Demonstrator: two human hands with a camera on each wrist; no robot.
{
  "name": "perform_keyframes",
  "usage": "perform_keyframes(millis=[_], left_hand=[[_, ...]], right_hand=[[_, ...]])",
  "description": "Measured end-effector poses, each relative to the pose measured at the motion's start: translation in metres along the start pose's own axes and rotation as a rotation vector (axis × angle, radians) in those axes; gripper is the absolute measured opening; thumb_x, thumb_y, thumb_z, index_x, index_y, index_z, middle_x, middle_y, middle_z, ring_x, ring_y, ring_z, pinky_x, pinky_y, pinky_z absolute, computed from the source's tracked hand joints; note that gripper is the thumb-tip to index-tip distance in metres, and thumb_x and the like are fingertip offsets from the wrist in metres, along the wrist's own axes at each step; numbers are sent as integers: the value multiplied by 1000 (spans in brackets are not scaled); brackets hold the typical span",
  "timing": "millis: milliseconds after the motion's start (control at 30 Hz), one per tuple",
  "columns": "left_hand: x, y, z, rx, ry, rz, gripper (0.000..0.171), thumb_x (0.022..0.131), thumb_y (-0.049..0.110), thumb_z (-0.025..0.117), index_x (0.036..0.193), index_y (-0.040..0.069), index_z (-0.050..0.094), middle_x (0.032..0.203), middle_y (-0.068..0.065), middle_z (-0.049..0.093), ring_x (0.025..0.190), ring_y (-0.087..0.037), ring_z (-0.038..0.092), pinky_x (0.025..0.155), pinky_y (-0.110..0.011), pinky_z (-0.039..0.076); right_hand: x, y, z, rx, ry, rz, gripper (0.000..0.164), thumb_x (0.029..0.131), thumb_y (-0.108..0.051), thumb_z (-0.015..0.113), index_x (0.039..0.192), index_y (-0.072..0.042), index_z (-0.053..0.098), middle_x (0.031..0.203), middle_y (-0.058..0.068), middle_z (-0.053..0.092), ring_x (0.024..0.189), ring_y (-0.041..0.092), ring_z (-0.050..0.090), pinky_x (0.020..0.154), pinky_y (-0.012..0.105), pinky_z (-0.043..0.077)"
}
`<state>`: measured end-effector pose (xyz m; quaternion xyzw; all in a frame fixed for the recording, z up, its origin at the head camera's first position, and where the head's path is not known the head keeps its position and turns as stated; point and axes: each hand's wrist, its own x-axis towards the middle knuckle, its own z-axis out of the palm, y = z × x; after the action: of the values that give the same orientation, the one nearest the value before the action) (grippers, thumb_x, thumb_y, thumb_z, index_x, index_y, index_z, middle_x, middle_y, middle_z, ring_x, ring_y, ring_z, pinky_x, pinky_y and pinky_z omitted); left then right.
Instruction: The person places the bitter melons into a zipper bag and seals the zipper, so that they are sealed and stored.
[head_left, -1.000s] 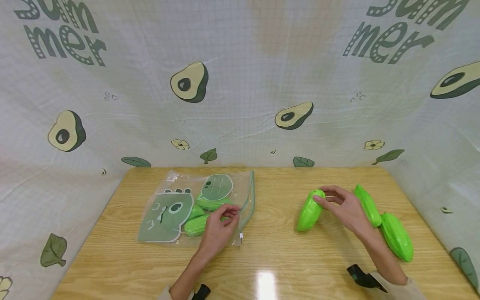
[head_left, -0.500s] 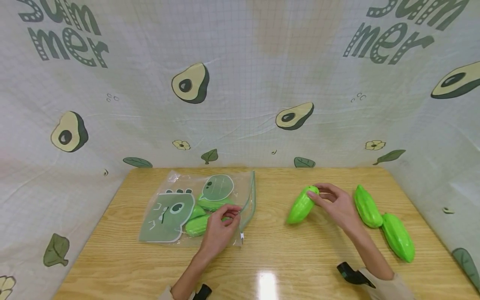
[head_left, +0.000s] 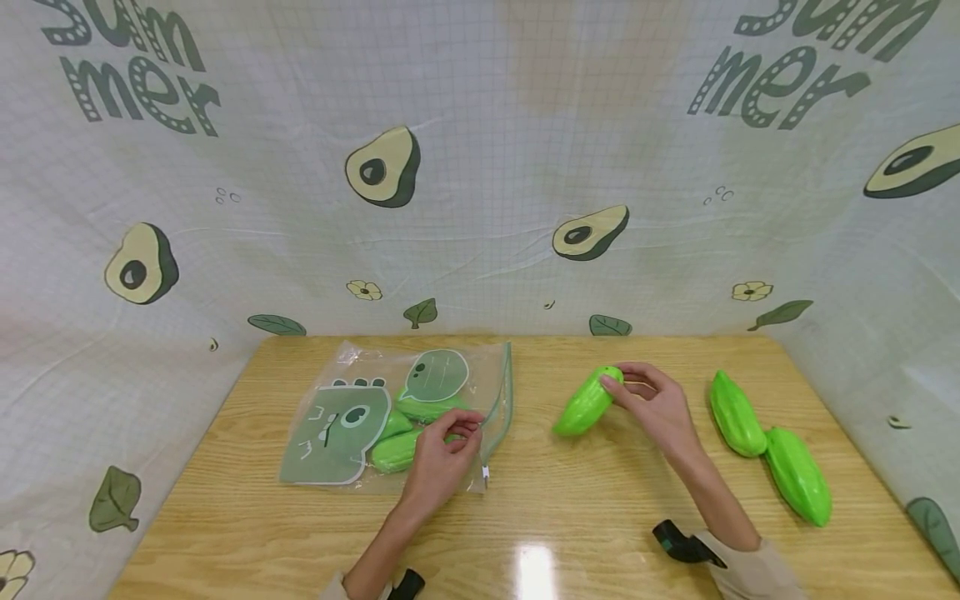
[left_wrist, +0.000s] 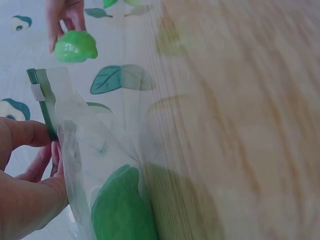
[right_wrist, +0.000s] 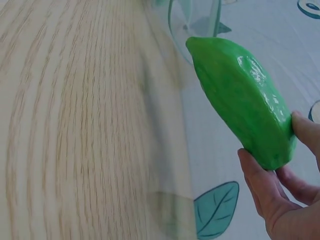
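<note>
A clear zip bag (head_left: pixel 322 446) with a green dinosaur print lies flat at the left, its mouth facing right. Several green fruits (head_left: pixel 393 451) are inside it. My left hand (head_left: pixel 441 457) pinches the bag's zip edge between thumb and fingers; the left wrist view shows the white zip slider (left_wrist: pixel 37 92) above those fingers. My right hand (head_left: pixel 654 410) holds a ridged, glossy green fruit (head_left: pixel 587 402) by its blunt end, thumb on one side and fingers on the other. Its pointed end tilts down and left toward the bag, above the table. I cannot tell its exact kind.
Two more green fruits, an upper one (head_left: pixel 737 414) and a lower one (head_left: pixel 798 477), lie end to end at the right of the wooden table (head_left: pixel 570 517). A white cloth (head_left: pixel 480 208) printed with avocados stands behind and at both sides.
My right hand has carried the green fruit left and slightly up, toward the bag, and the fruit has tipped flatter. My left hand and the bag stay in place.
</note>
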<state>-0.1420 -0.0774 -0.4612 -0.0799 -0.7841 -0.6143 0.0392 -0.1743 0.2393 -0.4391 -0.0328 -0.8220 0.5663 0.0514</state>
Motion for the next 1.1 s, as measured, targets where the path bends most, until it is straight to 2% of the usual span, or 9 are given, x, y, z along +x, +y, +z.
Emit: perform_keyframes(millis=[333, 733, 1100], left_hand=[[0, 0, 0, -3, 4, -3, 14, 94, -2, 68, 107, 4, 72, 100, -9, 70, 93, -22, 66, 80, -26, 58], [0, -1, -1, -12, -7, -12, 14, 95, -2, 68, 108, 3, 72, 101, -11, 70, 94, -22, 66, 80, -24, 57], [1, 0, -1, -21, 0, -16, 15, 95, -3, 67, 107, 2, 72, 101, -10, 69, 94, -21, 65, 80, -26, 58]], right_hand=[[7, -1, 17, 135, 17, 8, 53, 96, -30, 75, 131, 5, 58, 120, 7, 63, 99, 2, 66, 82, 20, 57], [14, -4, 35, 235, 12, 6, 53, 96, -28, 76, 131, 5, 56, 122, 13, 58, 96, 7, 68, 89, 34, 58], [17, -10, 51, 292, 17, 20, 51, 96, -24, 75, 131, 6, 53, 123, 15, 57, 97, 6, 67, 89, 27, 58]])
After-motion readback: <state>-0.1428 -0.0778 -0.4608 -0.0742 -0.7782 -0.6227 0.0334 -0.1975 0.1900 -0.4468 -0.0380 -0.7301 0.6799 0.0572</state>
